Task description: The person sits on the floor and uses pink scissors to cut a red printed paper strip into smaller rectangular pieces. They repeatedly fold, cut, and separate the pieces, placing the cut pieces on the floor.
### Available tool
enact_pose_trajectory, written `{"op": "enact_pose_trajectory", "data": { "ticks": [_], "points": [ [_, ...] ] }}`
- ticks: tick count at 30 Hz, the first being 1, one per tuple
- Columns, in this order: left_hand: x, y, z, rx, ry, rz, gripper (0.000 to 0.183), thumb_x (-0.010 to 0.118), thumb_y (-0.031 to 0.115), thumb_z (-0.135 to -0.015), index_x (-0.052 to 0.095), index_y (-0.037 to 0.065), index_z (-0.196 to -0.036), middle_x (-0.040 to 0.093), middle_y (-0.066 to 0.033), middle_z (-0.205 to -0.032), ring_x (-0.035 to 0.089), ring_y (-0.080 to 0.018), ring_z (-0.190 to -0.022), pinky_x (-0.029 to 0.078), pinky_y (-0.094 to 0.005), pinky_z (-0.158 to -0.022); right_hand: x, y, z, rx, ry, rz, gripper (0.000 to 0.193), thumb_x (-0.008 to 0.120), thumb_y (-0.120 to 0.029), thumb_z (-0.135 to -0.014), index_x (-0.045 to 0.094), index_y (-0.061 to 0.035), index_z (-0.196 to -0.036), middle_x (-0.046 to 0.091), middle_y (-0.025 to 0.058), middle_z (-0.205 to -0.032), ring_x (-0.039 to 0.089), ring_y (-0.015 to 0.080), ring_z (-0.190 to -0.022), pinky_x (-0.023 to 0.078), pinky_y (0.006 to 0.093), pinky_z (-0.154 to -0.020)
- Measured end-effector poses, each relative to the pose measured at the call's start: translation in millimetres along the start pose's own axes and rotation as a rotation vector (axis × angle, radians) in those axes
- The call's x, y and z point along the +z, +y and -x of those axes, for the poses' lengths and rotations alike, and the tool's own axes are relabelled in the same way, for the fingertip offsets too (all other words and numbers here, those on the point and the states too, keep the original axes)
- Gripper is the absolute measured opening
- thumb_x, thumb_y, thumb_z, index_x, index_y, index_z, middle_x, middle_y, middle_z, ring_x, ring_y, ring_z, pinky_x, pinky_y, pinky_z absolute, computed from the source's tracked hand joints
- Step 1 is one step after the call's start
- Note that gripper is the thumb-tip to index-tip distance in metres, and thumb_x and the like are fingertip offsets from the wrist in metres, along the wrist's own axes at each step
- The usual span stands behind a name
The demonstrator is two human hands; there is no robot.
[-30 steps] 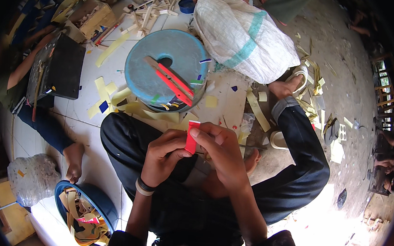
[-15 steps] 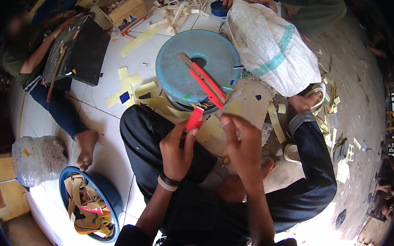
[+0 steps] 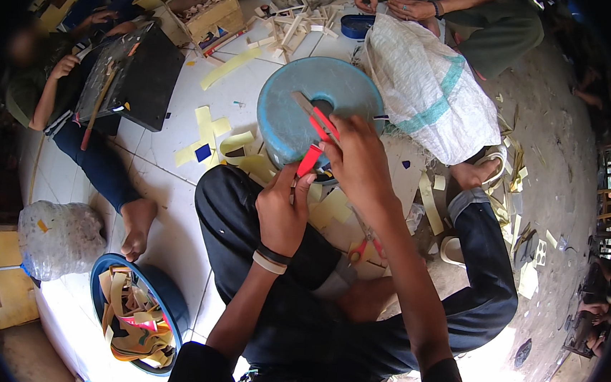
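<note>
Head view: the left hand (image 3: 280, 216) pinches a red strip (image 3: 309, 160) by the round blue stool (image 3: 285, 82); the right hand (image 3: 357, 155) curls over a red-handled tool (image 3: 319, 126), grip unclear. Tool pickup seems underway, next needing a secure grasp.

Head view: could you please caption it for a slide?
Left hand pinching a red piece, right hand at a red-handled tool over a blue-grey stand.

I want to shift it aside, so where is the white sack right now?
In the head view, the white sack is toward the upper right, just right of the round blue-grey stand and beyond the right hand.
</note>
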State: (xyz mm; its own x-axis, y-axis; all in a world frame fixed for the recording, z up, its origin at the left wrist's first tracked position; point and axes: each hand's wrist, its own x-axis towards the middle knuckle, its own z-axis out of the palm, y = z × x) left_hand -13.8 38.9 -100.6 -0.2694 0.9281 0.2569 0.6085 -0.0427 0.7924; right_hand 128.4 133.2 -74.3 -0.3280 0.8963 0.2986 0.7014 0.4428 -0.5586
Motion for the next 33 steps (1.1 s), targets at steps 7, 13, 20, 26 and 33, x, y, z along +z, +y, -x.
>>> {"op": "enact_pose_trajectory", "data": {
  "ticks": [7,13,20,26,33],
  "points": [
    [2,8,3,0.03,0.044,0.081,0.023,0.068,0.021,-0.104,0.069,0.001,-0.116,0.07,-0.0216,-0.096,0.07,-0.0437,-0.082,0.054,-0.0495,-0.068,-23,16,6,0.128,-0.019,-0.129,0.029,0.068,-0.004,-0.093,0.059,0.0017,-0.12,0.066,0.0219,-0.103,0.07,0.0398,-0.093,0.053,0.0476,-0.084],
    [1,17,2,0.076,0.005,-0.086,0.018,0.066,0.017,-0.104,0.068,0.001,-0.114,0.068,-0.0216,-0.098,0.068,-0.046,-0.081,0.053,-0.0513,-0.068,-40,0,41,0.205,-0.128,-0.364,0.04,0.059,0.001,-0.094,0.045,-0.0034,-0.132,0.067,0.0285,-0.084,0.067,0.0511,-0.082,0.049,0.0583,-0.072],
    [-10,19,6,-0.008,-0.077,0.002,0.02,0.063,0.02,-0.107,0.065,0.0,-0.106,0.066,-0.0229,-0.091,0.066,-0.0468,-0.079,0.05,-0.0499,-0.067,-51,-15,71,0.25,-0.157,-0.425,0.046,0.054,0.0,-0.101,0.045,-0.005,-0.146,0.069,0.0301,-0.092,0.069,0.0503,-0.086,0.051,0.0564,-0.075],
    [4,10,15,-0.022,-0.062,0.123,0.021,0.065,0.019,-0.106,0.068,-0.001,-0.111,0.069,-0.0193,-0.091,0.069,-0.0368,-0.081,0.053,-0.0427,-0.071,-48,-15,87,0.22,-0.178,-0.438,0.056,0.054,-0.002,-0.105,0.045,-0.012,-0.158,0.071,0.0284,-0.111,0.071,0.0463,-0.096,0.053,0.0527,-0.081],
    [10,5,17,0.011,0.002,0.14,0.021,0.068,0.016,-0.104,0.069,-0.002,-0.116,0.07,-0.0189,-0.096,0.072,-0.0338,-0.088,0.057,-0.0398,-0.078,-48,0,88,0.117,-0.145,-0.319,0.057,0.055,-0.003,-0.104,0.048,-0.0189,-0.158,0.073,0.0245,-0.107,0.071,0.0434,-0.094,0.054,0.0525,-0.08]
  ]
}}
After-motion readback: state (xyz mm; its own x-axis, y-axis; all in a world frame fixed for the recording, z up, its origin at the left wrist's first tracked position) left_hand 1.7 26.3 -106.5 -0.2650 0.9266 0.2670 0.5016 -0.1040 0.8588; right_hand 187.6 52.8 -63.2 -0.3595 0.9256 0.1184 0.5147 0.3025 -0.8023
